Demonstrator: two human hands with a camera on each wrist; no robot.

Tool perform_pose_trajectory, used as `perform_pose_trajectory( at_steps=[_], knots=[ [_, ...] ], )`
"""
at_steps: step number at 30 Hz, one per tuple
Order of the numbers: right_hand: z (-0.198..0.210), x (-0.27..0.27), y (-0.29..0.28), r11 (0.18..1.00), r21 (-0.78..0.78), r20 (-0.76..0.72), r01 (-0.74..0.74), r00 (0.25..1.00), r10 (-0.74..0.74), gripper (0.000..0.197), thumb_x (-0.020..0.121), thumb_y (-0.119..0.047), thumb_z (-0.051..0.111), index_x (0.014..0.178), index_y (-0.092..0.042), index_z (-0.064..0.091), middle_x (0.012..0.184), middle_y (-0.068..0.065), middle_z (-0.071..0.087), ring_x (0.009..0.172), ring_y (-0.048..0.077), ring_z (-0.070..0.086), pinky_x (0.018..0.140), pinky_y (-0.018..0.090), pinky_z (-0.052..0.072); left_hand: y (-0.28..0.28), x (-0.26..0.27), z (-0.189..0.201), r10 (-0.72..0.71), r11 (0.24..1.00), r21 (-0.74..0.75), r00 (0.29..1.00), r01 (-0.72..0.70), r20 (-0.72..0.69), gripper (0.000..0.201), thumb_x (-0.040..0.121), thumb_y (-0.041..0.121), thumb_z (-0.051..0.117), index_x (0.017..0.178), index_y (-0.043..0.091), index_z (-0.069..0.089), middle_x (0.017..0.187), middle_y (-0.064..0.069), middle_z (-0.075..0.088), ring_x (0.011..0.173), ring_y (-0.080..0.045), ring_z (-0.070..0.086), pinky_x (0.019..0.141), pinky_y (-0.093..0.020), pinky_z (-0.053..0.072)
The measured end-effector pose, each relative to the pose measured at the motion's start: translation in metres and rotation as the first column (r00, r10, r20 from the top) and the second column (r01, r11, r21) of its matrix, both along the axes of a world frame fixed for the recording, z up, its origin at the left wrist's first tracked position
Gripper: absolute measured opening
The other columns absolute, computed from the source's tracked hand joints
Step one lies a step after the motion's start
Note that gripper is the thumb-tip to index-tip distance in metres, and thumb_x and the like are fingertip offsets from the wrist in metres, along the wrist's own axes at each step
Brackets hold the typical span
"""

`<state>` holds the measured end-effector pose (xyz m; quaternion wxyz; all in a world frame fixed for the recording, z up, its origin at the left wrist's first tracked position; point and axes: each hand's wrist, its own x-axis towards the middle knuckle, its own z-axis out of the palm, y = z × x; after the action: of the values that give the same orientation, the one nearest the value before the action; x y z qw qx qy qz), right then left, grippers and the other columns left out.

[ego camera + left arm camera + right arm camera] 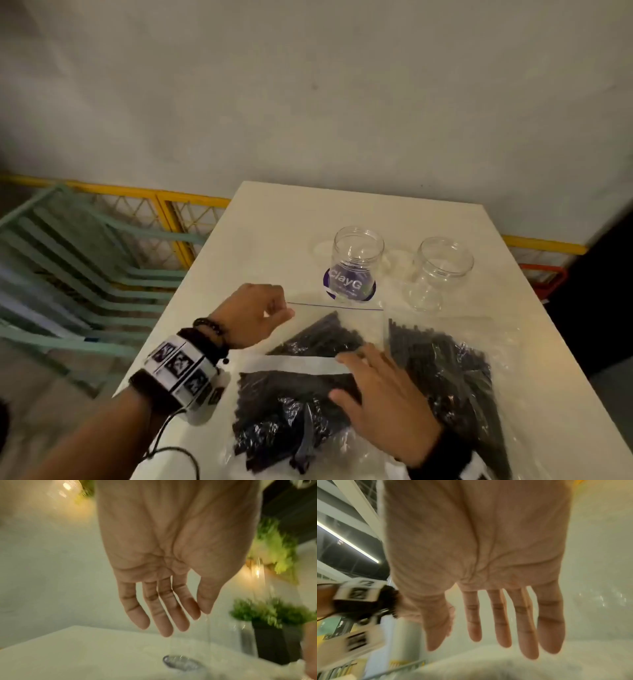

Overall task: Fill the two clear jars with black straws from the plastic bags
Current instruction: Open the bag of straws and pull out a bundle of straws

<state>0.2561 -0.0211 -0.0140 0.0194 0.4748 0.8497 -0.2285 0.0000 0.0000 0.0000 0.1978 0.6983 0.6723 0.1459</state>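
Purple label (349, 286) on left jar (358, 253) reads "ClayG".

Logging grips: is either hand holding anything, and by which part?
Left hand pinches the clear plastic bag at its top corner; right hand holds nothing.

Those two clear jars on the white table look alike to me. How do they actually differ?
The left clear plastic jar carries a purple round label reading ClayG; the right clear plastic jar is bare. The labelled one stands behind the nearer bag of black straws, the bare one behind the right-hand bag. Both stand upright, lidless and empty.
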Motion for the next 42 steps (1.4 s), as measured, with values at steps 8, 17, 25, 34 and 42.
perform_pose_trajectory(
  at_steps=[8,17,25,34,42],
  knots=[
    [-0.028,-0.009,-0.016,0.992,-0.115,0.106,-0.056,0.992,0.069,0.061,0.096,-0.056,0.042,0.149,-0.043,0.016,0.161,-0.007,0.012,0.150,0.024,0.006,0.118,0.052,0.023,0.090,0.004,-0.066,-0.035,0.938,-0.344,0.976,-0.042,-0.214,0.058,0.097,0.056,0.050,0.140,0.018,0.045,0.145,-0.008,0.050,0.132,-0.031,0.050,0.110,-0.044,0.041],
    [-0.031,0.000,-0.017,0.991,-0.130,-0.055,0.027,0.998,-0.034,0.051,0.092,-0.056,0.049,0.140,-0.039,0.042,0.148,-0.013,0.036,0.138,0.012,0.031,0.115,0.042,0.035,0.084,-0.003,-0.019,-0.196,0.955,-0.215,0.978,0.206,0.066,0.021,0.094,0.030,0.068,0.100,0.012,0.073,0.097,-0.004,0.068,0.082,-0.018,0.059,0.080,-0.028,0.041],
    [0.095,0.012,0.030,0.836,0.504,-0.380,0.215,0.925,-0.009,0.021,0.095,-0.026,0.061,0.113,-0.019,0.067,0.104,-0.002,0.060,0.091,0.012,0.058,0.083,0.023,0.047,0.030,0.016,0.094,-0.434,0.894,0.164,0.896,0.417,0.090,0.015,0.094,0.033,0.068,0.105,0.029,0.077,0.093,0.006,0.076,0.076,-0.010,0.062,0.070,-0.018,0.047],
    [0.149,0.015,0.048,0.926,0.363,-0.313,-0.104,0.922,0.227,0.017,0.089,-0.030,0.068,0.079,-0.019,0.076,0.066,-0.005,0.069,0.066,0.015,0.056,0.062,0.014,0.037,0.011,0.024,0.140,-0.357,0.806,0.463,0.927,0.368,-0.116,0.022,0.090,0.044,0.064,0.099,0.031,0.079,0.087,0.008,0.069,0.081,-0.012,0.061,0.078,-0.028,0.048],
    [0.118,0.007,0.052,0.979,0.203,-0.545,-0.022,0.828,0.132,0.015,0.081,-0.026,0.078,0.068,-0.020,0.076,0.053,-0.012,0.065,0.048,0.006,0.056,0.052,0.008,0.038,-0.036,0.057,0.085,0.095,0.943,0.215,0.822,-0.256,0.561,0.042,0.087,0.056,0.063,0.071,0.018,0.065,0.067,0.001,0.068,0.067,-0.015,0.066,0.064,-0.024,0.046]
  ],
)
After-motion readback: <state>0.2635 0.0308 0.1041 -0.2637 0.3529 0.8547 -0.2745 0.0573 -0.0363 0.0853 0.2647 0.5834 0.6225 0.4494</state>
